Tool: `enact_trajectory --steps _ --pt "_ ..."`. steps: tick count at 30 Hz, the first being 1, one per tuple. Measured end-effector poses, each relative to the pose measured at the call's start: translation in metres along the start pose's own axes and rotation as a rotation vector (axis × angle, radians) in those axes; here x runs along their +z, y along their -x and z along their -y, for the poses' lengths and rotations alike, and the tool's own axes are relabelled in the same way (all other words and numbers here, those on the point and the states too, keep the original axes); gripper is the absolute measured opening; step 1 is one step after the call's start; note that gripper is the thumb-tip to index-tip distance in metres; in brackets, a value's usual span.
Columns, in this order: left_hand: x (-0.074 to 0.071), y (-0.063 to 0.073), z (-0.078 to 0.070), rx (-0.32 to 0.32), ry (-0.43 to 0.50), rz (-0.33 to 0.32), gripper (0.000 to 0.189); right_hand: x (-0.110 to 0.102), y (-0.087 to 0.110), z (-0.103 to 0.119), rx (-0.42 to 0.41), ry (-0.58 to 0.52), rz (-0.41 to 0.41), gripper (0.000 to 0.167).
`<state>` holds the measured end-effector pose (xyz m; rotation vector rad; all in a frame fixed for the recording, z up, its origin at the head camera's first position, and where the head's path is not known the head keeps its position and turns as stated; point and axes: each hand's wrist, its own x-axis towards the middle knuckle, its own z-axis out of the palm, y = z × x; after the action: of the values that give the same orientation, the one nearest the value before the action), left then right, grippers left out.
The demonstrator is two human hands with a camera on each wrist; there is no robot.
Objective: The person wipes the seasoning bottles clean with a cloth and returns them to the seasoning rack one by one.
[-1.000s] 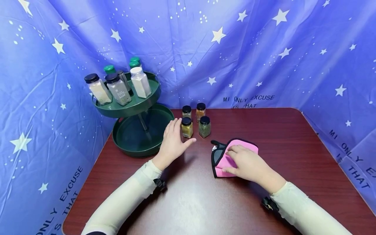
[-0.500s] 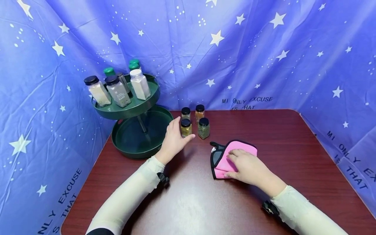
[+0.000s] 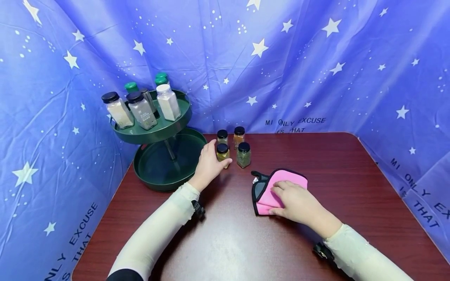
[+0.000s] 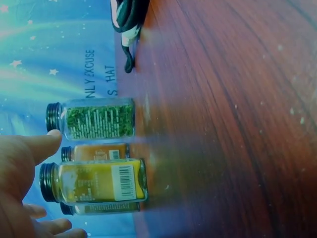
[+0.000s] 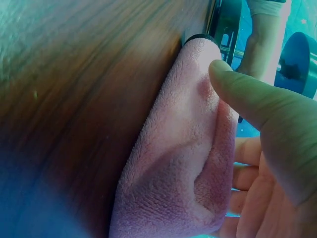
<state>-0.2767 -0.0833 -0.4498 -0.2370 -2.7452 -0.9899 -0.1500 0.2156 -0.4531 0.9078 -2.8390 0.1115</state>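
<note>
My left hand (image 3: 210, 163) reaches to the yellow spice jar (image 3: 223, 154), thumb and fingers spread on either side of it. In the left wrist view, this black-capped jar (image 4: 99, 182) stands between the thumb (image 4: 47, 145) and the lower fingers. The green herb jar (image 3: 243, 155) is just to its right, and two more jars, one orange (image 3: 239, 138) and one pale (image 3: 222, 136), stand behind. My right hand (image 3: 297, 201) holds a folded pink cloth (image 3: 291, 175) with black edging on the table; in the right wrist view, thumb and fingers are on opposite sides of the fluffy cloth (image 5: 173, 148).
A dark green two-tier rack (image 3: 151, 134) stands at the left. Several seasoning bottles, among them a white-capped one (image 3: 168, 103), are on its upper tier; the lower tray (image 3: 165, 183) lies close to my left hand. A blue star-print curtain (image 3: 299, 58) surrounds the dark red table (image 3: 334, 164).
My left hand has shifted slightly right, bringing its thumb closer in front of the yellow jar. The right hand and the cloth have stayed nearly in place.
</note>
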Motion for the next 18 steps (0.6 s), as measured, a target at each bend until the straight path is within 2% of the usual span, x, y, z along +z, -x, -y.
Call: enact_trajectory --steps 12,18 --pt "0.003 -0.013 0.003 0.005 -0.044 0.005 0.078 0.001 0.002 0.001 0.005 -0.002 -0.003 0.071" --pt "0.004 -0.018 0.002 0.023 -0.077 0.034 0.072 0.001 0.004 0.001 0.0 -0.003 -0.004 0.072"
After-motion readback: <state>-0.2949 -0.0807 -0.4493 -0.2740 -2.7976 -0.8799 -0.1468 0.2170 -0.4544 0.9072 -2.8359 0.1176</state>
